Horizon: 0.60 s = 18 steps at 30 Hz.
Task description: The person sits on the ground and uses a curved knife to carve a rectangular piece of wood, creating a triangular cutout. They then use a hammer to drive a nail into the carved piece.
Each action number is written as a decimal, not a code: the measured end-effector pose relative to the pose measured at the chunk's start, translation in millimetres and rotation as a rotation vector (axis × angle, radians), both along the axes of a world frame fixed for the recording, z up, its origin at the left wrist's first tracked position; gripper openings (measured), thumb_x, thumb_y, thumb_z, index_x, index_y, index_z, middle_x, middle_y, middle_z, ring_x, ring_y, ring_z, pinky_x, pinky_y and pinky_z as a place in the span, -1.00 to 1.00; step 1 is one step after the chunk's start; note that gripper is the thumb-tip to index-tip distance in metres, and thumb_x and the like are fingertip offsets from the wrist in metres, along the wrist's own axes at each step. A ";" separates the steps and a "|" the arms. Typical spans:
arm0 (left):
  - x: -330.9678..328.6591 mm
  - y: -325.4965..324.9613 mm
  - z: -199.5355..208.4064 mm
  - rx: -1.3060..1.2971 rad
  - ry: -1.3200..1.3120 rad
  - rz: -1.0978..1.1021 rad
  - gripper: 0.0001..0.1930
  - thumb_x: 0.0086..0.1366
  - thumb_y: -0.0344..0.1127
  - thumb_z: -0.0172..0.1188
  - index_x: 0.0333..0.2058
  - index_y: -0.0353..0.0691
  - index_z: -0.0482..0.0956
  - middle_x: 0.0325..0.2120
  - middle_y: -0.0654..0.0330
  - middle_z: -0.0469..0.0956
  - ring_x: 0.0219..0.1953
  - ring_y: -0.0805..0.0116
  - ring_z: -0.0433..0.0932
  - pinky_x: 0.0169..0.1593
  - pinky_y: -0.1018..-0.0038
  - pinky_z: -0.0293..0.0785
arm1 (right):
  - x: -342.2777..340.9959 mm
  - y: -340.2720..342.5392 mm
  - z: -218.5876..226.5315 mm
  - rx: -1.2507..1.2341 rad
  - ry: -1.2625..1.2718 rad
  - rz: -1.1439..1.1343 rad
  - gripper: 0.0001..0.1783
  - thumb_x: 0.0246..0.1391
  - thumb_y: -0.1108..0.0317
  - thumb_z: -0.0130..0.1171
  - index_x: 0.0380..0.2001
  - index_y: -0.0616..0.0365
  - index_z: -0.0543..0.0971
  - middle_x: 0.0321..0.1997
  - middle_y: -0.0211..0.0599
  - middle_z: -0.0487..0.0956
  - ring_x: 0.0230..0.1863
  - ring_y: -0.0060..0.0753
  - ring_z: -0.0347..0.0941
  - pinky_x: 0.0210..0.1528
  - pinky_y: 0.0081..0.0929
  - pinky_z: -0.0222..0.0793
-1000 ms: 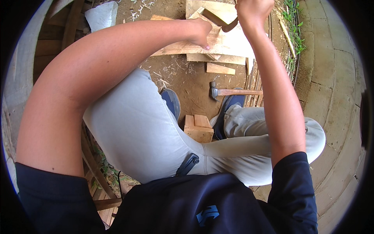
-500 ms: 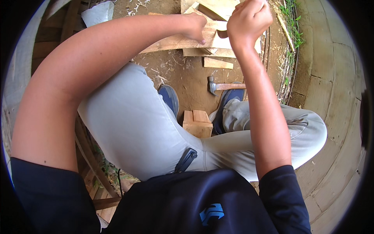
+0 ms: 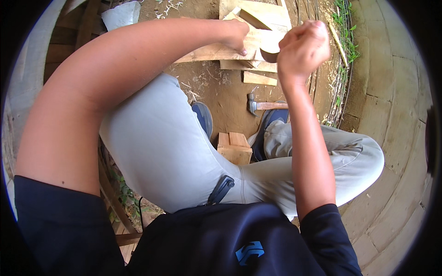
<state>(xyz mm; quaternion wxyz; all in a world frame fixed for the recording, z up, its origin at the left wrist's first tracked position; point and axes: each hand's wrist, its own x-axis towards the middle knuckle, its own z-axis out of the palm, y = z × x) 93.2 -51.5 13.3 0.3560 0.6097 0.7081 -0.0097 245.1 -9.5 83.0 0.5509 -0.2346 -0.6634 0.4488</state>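
My left hand (image 3: pixel 235 34) rests on a pale wooden plank (image 3: pixel 207 53) that lies across other boards on the dirt, with its fingers curled over the plank's far side. My right hand (image 3: pixel 304 46) is a closed fist just right of it, above the plank's end. A dark curved piece (image 3: pixel 270 54) shows under the fist; it looks like part of a tool, but most of it is hidden. Both forearms reach forward over my knees.
A hammer (image 3: pixel 258 106) lies on the dirt near my right shoe. A small wooden block (image 3: pixel 235 147) stands between my legs. More boards (image 3: pixel 260 14) are stacked behind the plank. Grass and a concrete kerb (image 3: pixel 382 92) run along the right. A white bag (image 3: pixel 120 14) sits at the top left.
My right fist has come down from the top edge toward me and now sits beside the left hand. The left hand stays on the plank.
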 end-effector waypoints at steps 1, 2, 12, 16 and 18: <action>-1.7 -0.1 0.8 0.002 0.000 0.000 -0.51 0.12 -0.02 0.52 -0.26 -0.27 0.49 -0.26 -0.06 0.64 -0.11 0.00 0.63 -0.08 0.17 0.52 | 4.2 5.9 4.0 -0.121 0.051 0.100 -0.56 0.45 0.13 -0.22 -0.55 0.09 0.27 -0.74 -0.41 0.27 -0.77 -0.62 0.16 -0.77 -0.51 0.02; -3.7 -0.4 1.5 0.003 0.000 0.001 -0.51 0.12 -0.02 0.52 -0.26 -0.27 0.49 -0.25 -0.06 0.64 -0.11 0.00 0.63 -0.07 0.17 0.52 | 0.0 13.0 6.1 -0.154 0.061 0.104 -0.57 0.45 0.13 -0.22 -0.52 0.10 0.28 -0.74 -0.40 0.28 -0.77 -0.61 0.15 -0.77 -0.51 0.03; -0.7 2.9 4.8 -0.024 0.008 -0.030 -0.50 0.13 -0.02 0.52 -0.24 -0.30 0.50 -0.23 -0.09 0.64 -0.10 0.00 0.63 -0.05 0.15 0.53 | -30.6 45.5 -10.6 -0.182 0.079 0.082 -0.59 0.44 0.15 -0.23 -0.47 0.16 0.32 -0.72 -0.37 0.32 -0.76 -0.55 0.18 -0.72 -0.52 0.13; 1.6 1.3 7.9 -0.025 0.035 -0.024 -0.51 0.14 -0.03 0.51 -0.23 -0.30 0.51 -0.22 -0.09 0.64 -0.08 0.00 0.63 -0.04 0.16 0.53 | -35.2 51.9 -25.8 -0.282 0.173 0.094 -0.61 0.44 0.31 -0.14 -0.55 0.15 0.34 -0.67 -0.36 0.32 -0.73 -0.48 0.23 -0.66 -0.46 0.14; 2.1 1.0 8.2 -0.039 0.046 -0.019 -0.51 0.14 -0.03 0.51 -0.23 -0.30 0.51 -0.21 -0.09 0.64 -0.07 0.00 0.63 -0.04 0.16 0.53 | -35.5 51.6 -25.9 -0.073 0.025 0.028 -0.59 0.45 0.28 -0.14 -0.56 0.10 0.33 -0.69 -0.46 0.28 -0.75 -0.60 0.19 -0.71 -0.56 0.09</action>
